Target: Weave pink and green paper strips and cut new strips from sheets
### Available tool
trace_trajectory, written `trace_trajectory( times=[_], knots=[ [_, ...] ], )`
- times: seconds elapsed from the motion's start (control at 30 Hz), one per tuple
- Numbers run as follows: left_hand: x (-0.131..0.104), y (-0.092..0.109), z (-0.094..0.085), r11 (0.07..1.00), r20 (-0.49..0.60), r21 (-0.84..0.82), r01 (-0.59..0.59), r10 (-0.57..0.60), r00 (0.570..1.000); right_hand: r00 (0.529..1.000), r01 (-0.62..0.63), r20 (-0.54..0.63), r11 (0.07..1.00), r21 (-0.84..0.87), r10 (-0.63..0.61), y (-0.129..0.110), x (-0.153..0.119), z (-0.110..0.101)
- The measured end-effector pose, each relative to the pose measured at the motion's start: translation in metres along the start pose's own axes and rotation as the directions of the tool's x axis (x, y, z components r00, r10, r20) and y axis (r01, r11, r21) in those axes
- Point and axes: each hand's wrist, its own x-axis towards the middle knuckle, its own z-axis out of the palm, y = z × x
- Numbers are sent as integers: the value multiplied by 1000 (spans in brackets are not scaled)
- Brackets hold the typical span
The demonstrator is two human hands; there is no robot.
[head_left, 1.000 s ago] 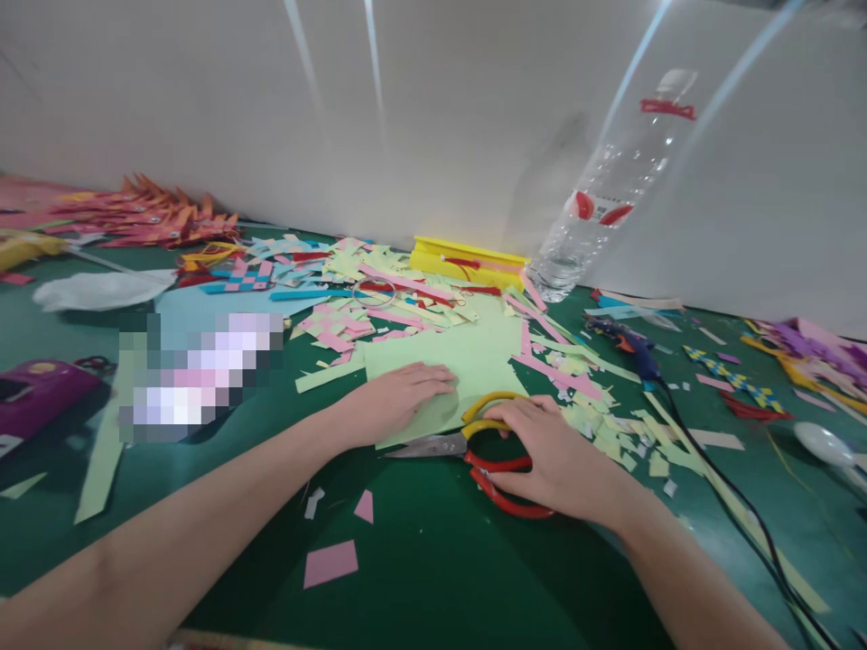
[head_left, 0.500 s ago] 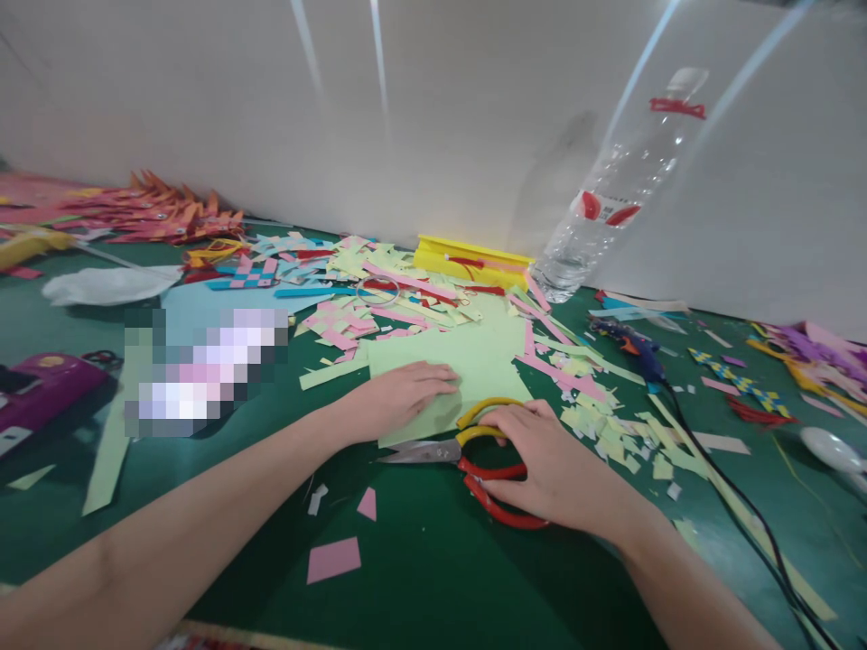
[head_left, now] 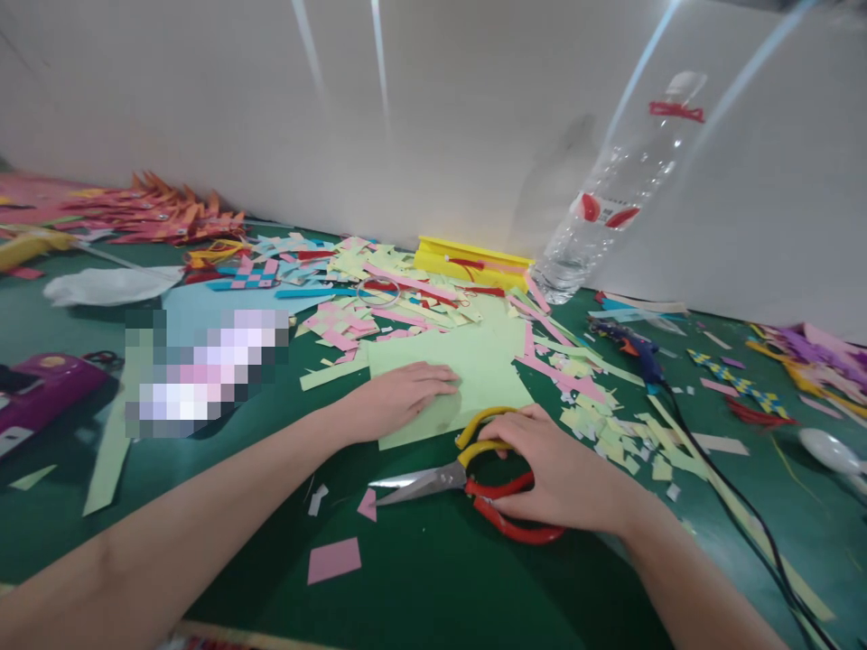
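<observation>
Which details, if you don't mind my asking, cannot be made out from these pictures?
Head view, blurred: the pixelated item; mosaic blocks conceal what it is.
Head view, hidden: part of the pale green sheet, beneath the left hand.
Head view, hidden: some fingers of the right hand on the scissors, behind the hand itself.
Head view, cut off: the purple object, by the left edge.
Head view, too small: print on the bottle label.

Back: clear plastic bottle, ringed by red band.
Right: blue plastic glue gun, wired with black cord.
</observation>
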Motion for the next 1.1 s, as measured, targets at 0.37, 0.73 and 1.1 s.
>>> trace_trajectory(
  times=[0.37, 0.73, 1.1],
  knots=[
    [-13, 1, -11, 998, -101, 66, -25, 31, 994, 935, -105, -310, 969, 222, 172, 46, -8, -25],
    [-14, 19, -15, 980, 147, 192, -52, 24, 989, 572, -644, -661, 765, 5, 486, 75, 6, -15],
    [-15, 24, -15, 914, 42, 366, -175, 171, 984, 547, -734, -682, 669, -113, 485, 84, 2, -16]
  ],
)
